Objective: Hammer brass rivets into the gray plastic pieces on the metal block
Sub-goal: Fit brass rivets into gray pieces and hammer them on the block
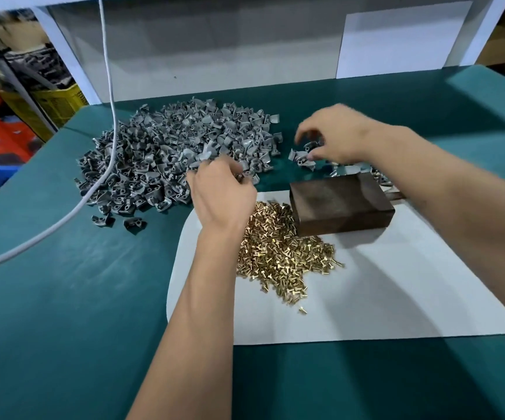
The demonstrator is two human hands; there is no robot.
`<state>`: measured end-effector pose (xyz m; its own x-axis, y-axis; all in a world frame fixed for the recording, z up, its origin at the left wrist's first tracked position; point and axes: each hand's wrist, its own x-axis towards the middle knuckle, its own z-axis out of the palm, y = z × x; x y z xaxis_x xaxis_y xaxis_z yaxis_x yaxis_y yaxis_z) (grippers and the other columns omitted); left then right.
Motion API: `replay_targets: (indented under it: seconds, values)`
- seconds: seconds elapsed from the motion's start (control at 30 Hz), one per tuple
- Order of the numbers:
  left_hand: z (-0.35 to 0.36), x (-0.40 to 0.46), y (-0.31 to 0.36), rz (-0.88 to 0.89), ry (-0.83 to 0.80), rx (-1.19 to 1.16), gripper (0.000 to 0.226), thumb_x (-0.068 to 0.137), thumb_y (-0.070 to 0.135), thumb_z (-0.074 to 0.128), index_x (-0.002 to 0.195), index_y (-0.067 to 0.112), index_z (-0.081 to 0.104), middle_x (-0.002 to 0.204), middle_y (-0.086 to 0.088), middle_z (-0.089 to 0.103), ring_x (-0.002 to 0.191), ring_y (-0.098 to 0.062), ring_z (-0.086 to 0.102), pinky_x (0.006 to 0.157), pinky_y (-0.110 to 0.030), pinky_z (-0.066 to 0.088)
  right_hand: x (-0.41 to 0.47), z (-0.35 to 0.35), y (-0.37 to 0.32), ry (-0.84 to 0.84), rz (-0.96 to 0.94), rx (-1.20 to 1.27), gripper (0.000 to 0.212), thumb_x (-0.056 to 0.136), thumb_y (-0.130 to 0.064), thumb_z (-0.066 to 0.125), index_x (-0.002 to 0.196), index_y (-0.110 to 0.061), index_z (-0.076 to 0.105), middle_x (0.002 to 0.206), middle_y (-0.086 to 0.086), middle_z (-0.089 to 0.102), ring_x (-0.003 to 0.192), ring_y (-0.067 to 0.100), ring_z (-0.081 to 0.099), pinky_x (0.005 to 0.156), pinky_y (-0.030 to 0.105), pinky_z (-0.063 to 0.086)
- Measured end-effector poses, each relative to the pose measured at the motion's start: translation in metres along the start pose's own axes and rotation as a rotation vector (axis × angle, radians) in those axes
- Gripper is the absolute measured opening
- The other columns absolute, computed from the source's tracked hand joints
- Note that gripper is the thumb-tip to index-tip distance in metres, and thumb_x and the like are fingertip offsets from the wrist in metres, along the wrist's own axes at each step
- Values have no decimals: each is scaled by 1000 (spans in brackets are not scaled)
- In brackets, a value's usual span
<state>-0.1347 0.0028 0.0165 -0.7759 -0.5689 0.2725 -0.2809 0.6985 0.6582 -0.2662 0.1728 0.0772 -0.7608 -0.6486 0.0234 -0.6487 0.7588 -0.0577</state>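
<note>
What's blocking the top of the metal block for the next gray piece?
Nothing visible. The metal block has a bare top; the left hand and right hand are both beyond it, at the gray pieces.

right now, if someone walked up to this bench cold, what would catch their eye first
Most likely the big heap of gray plastic pieces spread over the far left of the green table, with the left hand at its near edge. Next, the shiny pile of brass rivets on the white sheet in the middle, beside the dark metal block. The right hand hovers over a few gray pieces beyond the block.
</note>
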Motion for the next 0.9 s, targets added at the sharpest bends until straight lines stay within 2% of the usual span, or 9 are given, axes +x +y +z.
replay_targets:
  seconds: [0.07,0.17,0.3,0.37,0.53,0.63,0.7,0.83,0.9]
  values:
    - [2,0,0,23,-12,18,20,88,22,69,107,24,74,105,-3,73,97,-31,67,115,-34,35,15,8,-9,-85,-102,-24,39,95,-15,70,132,-29,67,131,5,65,119,28,59,101,34,44]
    - [4,1,-1,89,-2,53,23,91,21,67,112,25,74,124,-4,67,121,-33,52,109,-30,26,30,18,-9,-118,-101,-22,48,94,3,60,127,-30,71,129,2,67,114,27,63,100,38,51]
    - [7,7,-7,283,-52,93,38,94,7,61,127,25,71,146,2,56,139,-30,34,115,-32,22,35,19,-4,-42,-98,-24,30,92,-2,66,106,-24,80,110,2,76,101,25,68,93,40,56]
    - [10,7,-9,335,-106,125,45,95,1,55,133,22,68,150,2,55,141,-30,33,117,-33,25,33,17,-2,-43,-70,-25,17,94,-11,69,105,-19,79,106,5,77,100,28,69,93,42,56]
    - [13,6,-13,344,-87,131,41,91,-1,62,126,19,72,137,-1,65,127,-26,49,110,-29,29,22,22,15,18,52,-1,30,105,-28,54,109,-6,73,106,16,74,99,36,65,90,43,54]
    - [14,8,-14,300,-106,106,36,89,4,71,121,22,74,126,0,70,119,-26,56,108,-36,43,16,22,23,63,113,109,30,106,-29,53,104,-6,72,97,15,74,93,33,66,84,38,53]
    - [14,8,-13,278,-125,98,31,88,5,74,114,21,77,122,0,71,114,-26,61,103,-41,50,12,21,25,82,129,162,25,104,-29,58,99,-8,71,86,9,73,86,30,67,81,36,53]
    - [13,6,-14,242,-72,29,25,83,0,75,98,19,79,108,1,74,102,-21,66,90,-26,47,4,18,24,104,122,243,10,96,-28,72,95,-20,67,73,-3,68,70,15,68,75,32,54]
    - [12,7,-15,222,-86,-5,27,83,-1,74,101,19,77,104,2,73,98,-18,67,89,-29,52,2,16,22,114,109,245,9,94,-27,74,88,-23,68,71,-6,66,65,12,67,74,32,56]
